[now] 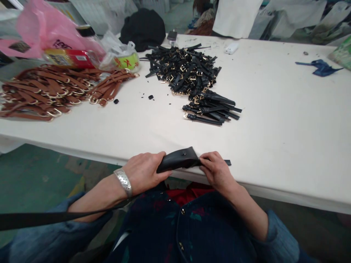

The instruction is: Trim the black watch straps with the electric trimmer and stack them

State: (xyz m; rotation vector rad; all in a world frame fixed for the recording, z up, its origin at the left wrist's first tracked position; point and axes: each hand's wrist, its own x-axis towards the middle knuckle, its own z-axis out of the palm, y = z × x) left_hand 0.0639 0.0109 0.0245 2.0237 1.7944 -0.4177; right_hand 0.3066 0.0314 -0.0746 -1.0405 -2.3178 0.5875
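Observation:
At the near edge of the white table [274, 120], my left hand [144, 171] and my right hand [216, 170] both grip a small black leather pouch [179, 160]. The left hand closes round its left end, and a silver bracelet sits on that wrist. The right hand pinches its right end, where a short black strap end [227, 162] pokes out on the table. A long black strap [55, 218] runs from under my left wrist out to the left. Further back lies a pile of black straps with gold buckles [189, 76].
Brown straps with metal rings [52, 91] are heaped at the left, behind them a pink plastic bag [46, 33] and a red packet [71, 58]. A black bag [142, 27], a white object [231, 47] and a blue scrap [319, 67] lie along the far side.

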